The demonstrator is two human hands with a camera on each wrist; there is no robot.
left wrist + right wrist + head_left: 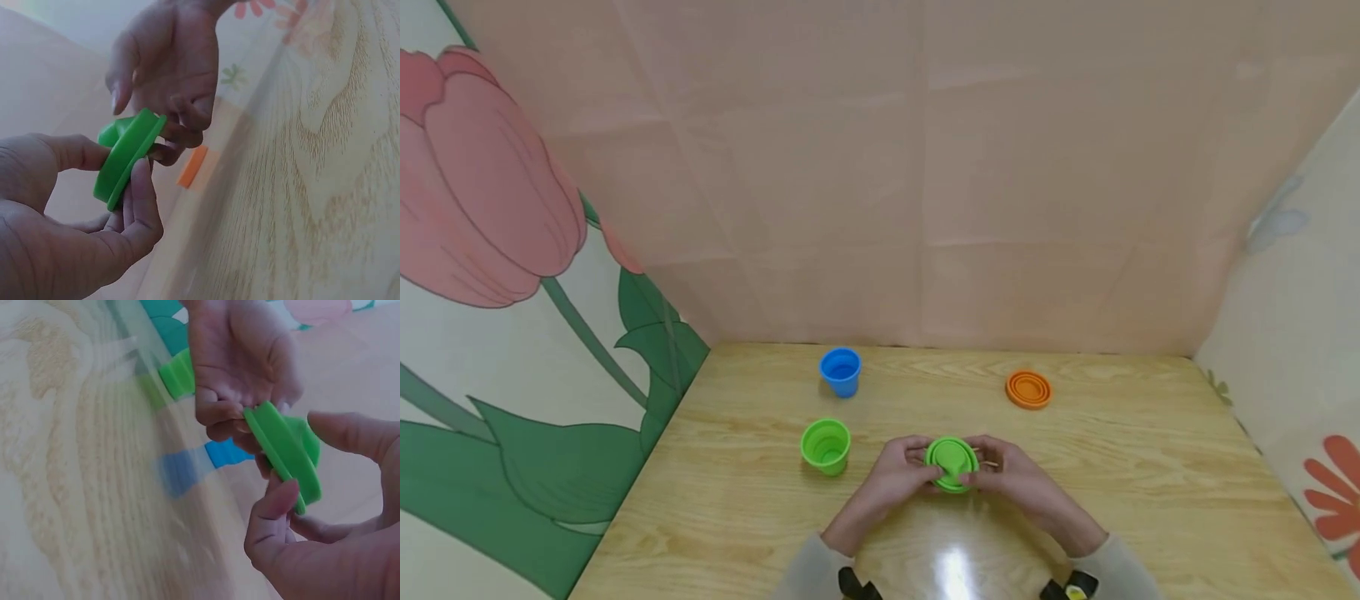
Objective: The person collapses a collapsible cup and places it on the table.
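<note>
A green collapsible cup (950,463), folded down to a thick ringed disc, is held between both hands above the table. Its middle bulges out unevenly on the side facing the head camera. My left hand (899,475) pinches the left side, thumb on the near face and fingers curled behind the rim, as the left wrist view shows for this cup (128,159). On the other side, my right hand (1009,477) grips the rim with curled fingers. The right thumb (350,432) lies close to the bulging middle in the right wrist view.
A second green cup (825,447), extended, stands left of the hands on the wooden table (715,500). Behind it is an extended blue cup (840,372). An orange collapsible cup (1028,389) lies folded flat at the back right. A pinkish cloth wall (917,208) borders the table's far edge.
</note>
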